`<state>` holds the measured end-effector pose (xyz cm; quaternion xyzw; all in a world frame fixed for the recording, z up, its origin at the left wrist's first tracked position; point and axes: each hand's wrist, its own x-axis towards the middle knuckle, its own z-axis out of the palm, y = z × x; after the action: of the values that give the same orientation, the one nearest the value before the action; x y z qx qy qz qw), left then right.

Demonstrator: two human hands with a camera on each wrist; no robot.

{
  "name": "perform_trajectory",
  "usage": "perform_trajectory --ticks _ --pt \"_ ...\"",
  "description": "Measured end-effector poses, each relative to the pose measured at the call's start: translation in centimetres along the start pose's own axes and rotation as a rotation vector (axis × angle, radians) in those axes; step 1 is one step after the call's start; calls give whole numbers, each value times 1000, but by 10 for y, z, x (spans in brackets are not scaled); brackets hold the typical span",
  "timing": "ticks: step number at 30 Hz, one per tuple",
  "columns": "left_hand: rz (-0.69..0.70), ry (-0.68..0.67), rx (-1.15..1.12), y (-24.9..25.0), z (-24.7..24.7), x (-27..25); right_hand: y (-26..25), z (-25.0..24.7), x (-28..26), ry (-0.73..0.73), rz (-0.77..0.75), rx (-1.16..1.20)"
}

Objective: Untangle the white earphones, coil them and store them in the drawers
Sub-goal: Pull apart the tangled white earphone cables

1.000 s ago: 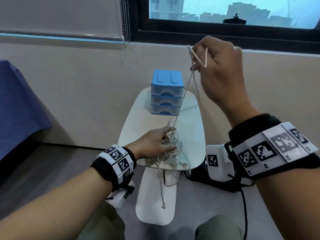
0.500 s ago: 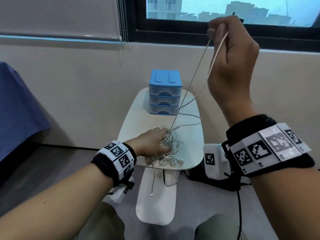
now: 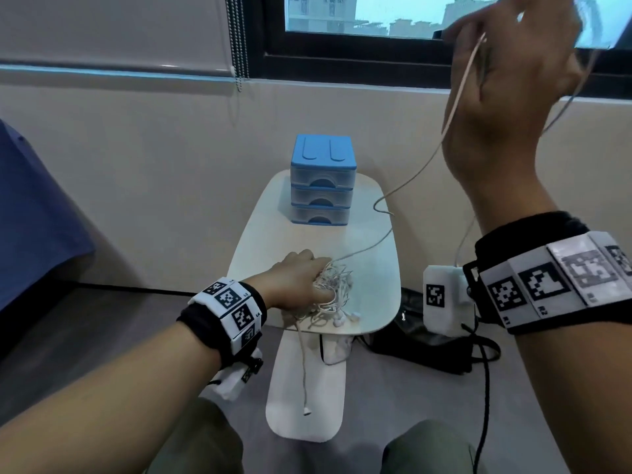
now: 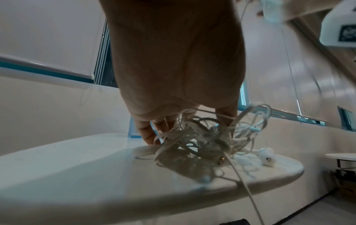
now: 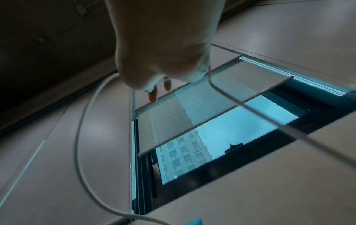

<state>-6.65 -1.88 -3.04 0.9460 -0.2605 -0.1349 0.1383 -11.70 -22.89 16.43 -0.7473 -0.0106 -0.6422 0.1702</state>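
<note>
A tangle of white earphones (image 3: 333, 294) lies near the front edge of the small white table (image 3: 372, 268). My left hand (image 3: 319, 283) sits on it with the fingers curled into the cords; in the left wrist view the fingertips (image 4: 148, 137) reach the table through the tangle (image 4: 200, 144). My right hand (image 3: 478, 37) is raised high at the right and pinches one cable strand (image 3: 451, 107), which runs down in a slack curve to the tangle. The same cable (image 5: 221, 92) passes my right hand (image 5: 167, 82) in the right wrist view. A blue three-drawer box (image 3: 321, 181) stands at the table's back, its drawers closed.
One earbud (image 3: 306, 411) hangs on its cord below the table's front edge, over the white base (image 3: 307, 425). Loose earbuds (image 3: 347, 318) lie by the tangle. A black bag (image 3: 427, 340) is on the floor at the right, a blue cloth (image 3: 37, 213) at the left. The wall and window stand close behind.
My right hand has risen and moved right, drawing more cable out of the tangle. The strand now sags past the drawers. My left hand has stayed on the tangle.
</note>
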Motion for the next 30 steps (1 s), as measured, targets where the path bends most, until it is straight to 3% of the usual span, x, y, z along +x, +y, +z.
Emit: perform_trajectory --ticks 6,13,17,20,22,26,30 --pt "13 -2 -245 -6 -8 -12 36 -1 -66 -756 254 -225" --pt "61 25 -455 -14 -6 -38 69 3 -142 -1382 543 -423" --pt "81 -34 -417 -16 -4 -45 66 5 -153 -1456 522 -360" --pt "129 -69 -355 -13 1 -45 49 10 -148 -1353 518 51" --pt "162 -106 -320 -12 0 -44 31 16 -151 -1342 429 244" --pt "194 -121 -247 -14 -2 -43 20 42 -177 -1531 231 218" --pt "179 11 -244 -22 -1 -37 28 54 -187 -1516 163 159"
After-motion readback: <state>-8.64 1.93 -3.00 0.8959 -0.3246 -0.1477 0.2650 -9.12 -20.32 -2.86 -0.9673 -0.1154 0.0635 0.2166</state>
